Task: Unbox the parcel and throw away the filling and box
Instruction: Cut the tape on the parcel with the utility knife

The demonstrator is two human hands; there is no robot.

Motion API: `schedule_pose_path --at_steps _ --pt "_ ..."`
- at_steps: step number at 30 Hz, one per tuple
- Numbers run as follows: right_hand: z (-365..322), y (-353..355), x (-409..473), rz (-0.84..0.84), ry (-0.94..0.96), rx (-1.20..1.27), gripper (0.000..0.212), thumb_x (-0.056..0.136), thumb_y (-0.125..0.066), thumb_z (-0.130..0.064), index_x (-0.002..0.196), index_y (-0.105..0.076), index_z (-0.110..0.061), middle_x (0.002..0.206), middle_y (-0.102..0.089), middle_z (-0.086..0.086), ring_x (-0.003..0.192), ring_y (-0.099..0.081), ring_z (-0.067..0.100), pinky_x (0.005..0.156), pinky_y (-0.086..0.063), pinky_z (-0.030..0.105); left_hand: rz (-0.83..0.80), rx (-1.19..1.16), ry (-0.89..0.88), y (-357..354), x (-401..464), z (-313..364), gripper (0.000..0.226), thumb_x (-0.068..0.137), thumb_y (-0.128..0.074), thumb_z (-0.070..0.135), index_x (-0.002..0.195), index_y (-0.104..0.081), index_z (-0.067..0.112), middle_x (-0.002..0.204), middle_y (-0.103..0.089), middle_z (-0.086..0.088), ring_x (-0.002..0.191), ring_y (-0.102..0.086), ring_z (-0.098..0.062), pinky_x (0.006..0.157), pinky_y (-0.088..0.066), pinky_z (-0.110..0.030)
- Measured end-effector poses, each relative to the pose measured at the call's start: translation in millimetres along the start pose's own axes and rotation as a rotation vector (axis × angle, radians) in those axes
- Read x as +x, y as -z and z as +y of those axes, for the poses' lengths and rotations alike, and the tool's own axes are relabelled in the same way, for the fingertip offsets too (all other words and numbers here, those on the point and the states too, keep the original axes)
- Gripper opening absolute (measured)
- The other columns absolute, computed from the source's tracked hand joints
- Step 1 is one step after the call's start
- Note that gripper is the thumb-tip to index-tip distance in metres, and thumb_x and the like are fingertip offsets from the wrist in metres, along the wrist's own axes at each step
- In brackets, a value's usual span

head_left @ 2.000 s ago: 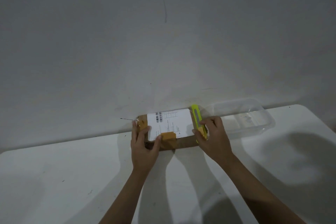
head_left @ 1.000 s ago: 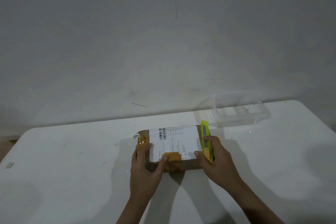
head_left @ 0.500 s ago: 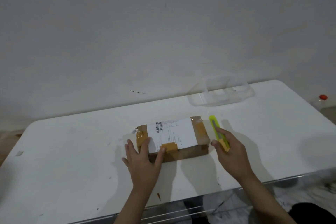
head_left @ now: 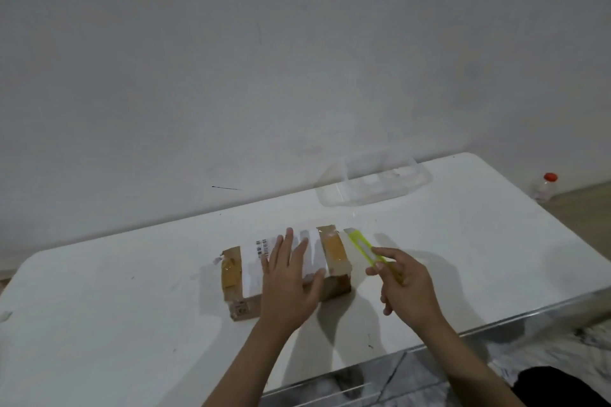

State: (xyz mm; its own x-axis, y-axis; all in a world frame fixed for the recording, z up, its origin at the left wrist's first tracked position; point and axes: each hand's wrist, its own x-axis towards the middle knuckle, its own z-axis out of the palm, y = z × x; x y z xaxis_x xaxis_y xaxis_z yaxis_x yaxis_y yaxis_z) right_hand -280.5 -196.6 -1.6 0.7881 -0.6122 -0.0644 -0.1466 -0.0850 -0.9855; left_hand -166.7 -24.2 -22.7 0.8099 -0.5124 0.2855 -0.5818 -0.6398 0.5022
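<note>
I am steadying the taped parcel (head_left: 287, 266) near the middle of the white table (head_left: 463, 235), ready to cut.

My left hand (head_left: 291, 287) is pressing flat, fingers spread, on its label; my right hand (head_left: 405, 284) is pinching the yellow-green cutter (head_left: 362, 246) just right of it. I judge a shallow cut along the tape, away from my fingers, safest.

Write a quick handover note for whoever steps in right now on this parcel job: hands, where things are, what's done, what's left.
Left hand: flat, fingers straight, pressing on top of the parcel.
Right hand: grips the yellow-green box cutter, its tip beside the parcel's right end, not on the tape.
Parcel lies on the white table, still taped shut, label up. Clear plastic tub stands at the far edge.
Done: parcel steadied, cutter in hand.
Left: slit the tape, open, remove contents, bin filling and box.
</note>
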Motion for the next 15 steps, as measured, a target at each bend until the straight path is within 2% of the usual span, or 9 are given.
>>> schedule_pose_path --at_steps 3,8,15 --pt "-3 4 4 0.014 0.008 -0.024 0.019 0.09 -0.061 -0.017 0.107 -0.067 -0.023 0.073 -0.072 0.006 0.036 -0.047 0.014 0.033 -0.039 0.024 -0.121 0.107 -0.07 -8 15 2 0.07 0.084 -0.023 0.071 0.145 -0.02 0.037 0.157 0.001 0.01 0.144 0.006 -0.012 0.111 0.005 -0.049" --pt "-3 5 19 -0.008 -0.018 -0.061 0.019 0.09 -0.062 -0.02 0.108 -0.067 -0.023 0.071 -0.072 0.004 0.034 -0.047 0.009 0.032 -0.038 0.021 -0.184 0.195 -0.055 -15 19 -3 0.072 0.082 -0.007 0.075 0.146 -0.01 0.042 0.156 0.006 0.013 0.144 0.011 -0.011 0.115 0.0 -0.05" --pt "-2 5 26 -0.101 -0.053 -0.085 0.018 0.091 -0.059 -0.022 0.107 -0.065 -0.028 0.075 -0.073 0.001 0.036 -0.051 0.013 0.036 -0.044 0.026 -0.163 0.208 -0.052 -19 16 -3 0.068 0.085 -0.011 0.072 0.146 -0.011 0.042 0.158 0.003 0.012 0.145 0.009 -0.011 0.115 -0.003 -0.045"
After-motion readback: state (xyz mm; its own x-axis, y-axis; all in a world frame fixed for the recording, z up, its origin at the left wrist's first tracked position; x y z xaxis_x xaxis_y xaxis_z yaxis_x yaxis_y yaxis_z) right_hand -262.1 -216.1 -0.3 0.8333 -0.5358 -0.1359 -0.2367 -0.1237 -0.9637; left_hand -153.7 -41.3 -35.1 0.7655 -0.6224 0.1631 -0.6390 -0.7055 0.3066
